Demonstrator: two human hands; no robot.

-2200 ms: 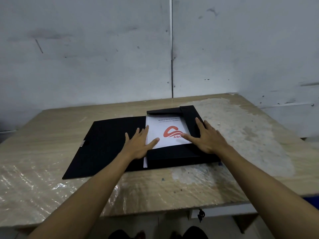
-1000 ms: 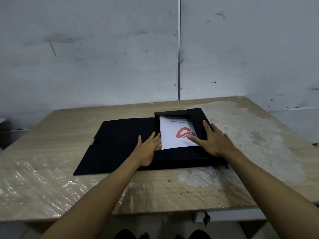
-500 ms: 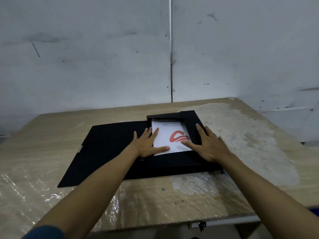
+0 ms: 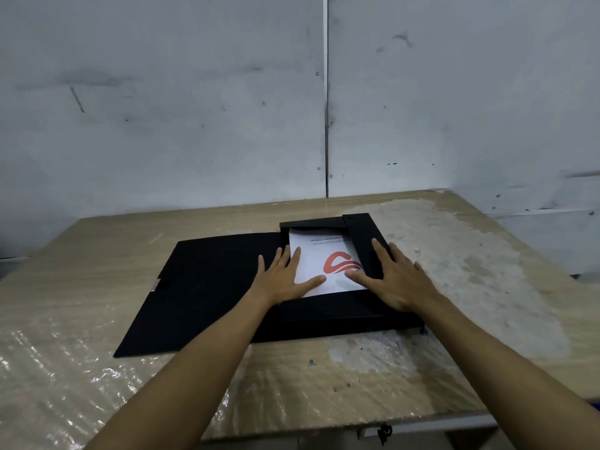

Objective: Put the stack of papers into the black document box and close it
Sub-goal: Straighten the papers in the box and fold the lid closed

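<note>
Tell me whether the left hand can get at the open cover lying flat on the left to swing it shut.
Probably yes. The left hand rests flat at the papers' left edge, right beside the open cover, and nothing lies on that cover or between them.

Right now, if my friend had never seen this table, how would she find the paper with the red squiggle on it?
Look at the wooden table, where a black document box lies open. In its right half, between the left hand and the right hand, sits the stack of papers. It is the only white thing there, marked with a red logo.
</note>
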